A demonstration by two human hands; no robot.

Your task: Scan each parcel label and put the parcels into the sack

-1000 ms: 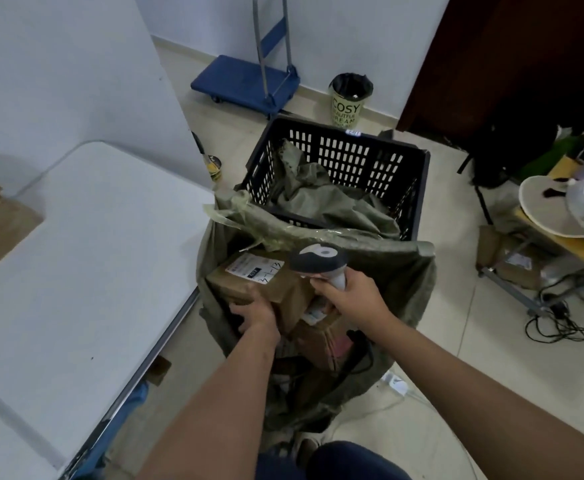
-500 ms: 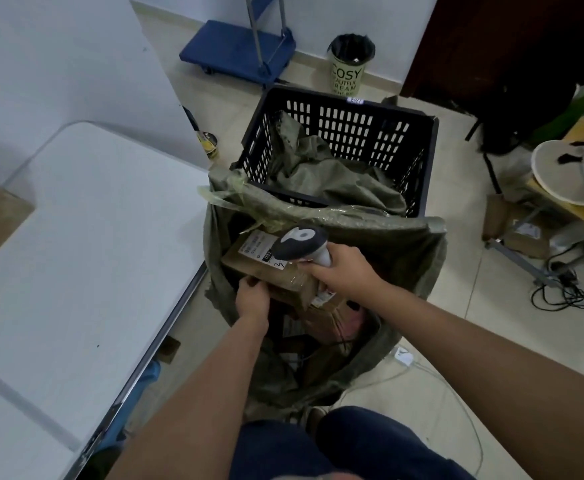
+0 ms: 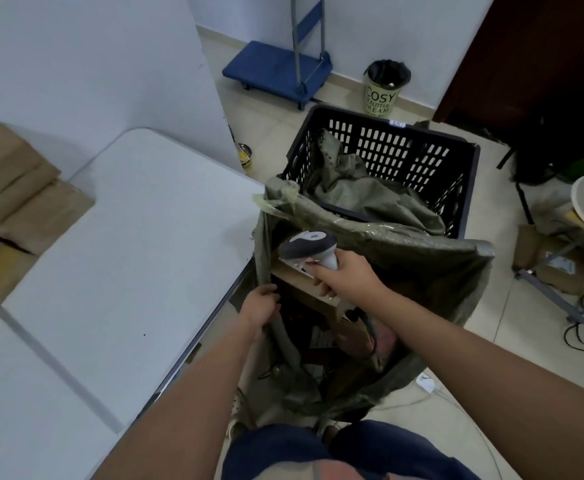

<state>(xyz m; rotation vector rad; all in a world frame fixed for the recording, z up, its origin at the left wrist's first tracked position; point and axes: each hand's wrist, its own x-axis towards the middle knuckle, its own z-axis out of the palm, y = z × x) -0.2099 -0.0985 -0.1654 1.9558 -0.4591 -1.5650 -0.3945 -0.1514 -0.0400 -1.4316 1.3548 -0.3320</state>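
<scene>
right hand (image 3: 344, 277) grips grey handheld scanner (image 3: 309, 245), keeping brown cardboard parcel (image 3: 313, 292) pinned | left hand (image 3: 261, 306) grips olive woven sack (image 3: 370, 244) edge, likely holding mouth open

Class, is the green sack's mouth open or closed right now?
Open. The sack gapes wide, showing a box inside; the left hand holds its near edge.

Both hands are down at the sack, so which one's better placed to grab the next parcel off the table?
Left. The left hand is beside the table and carries no tool; the right hand grips the scanner.
</scene>
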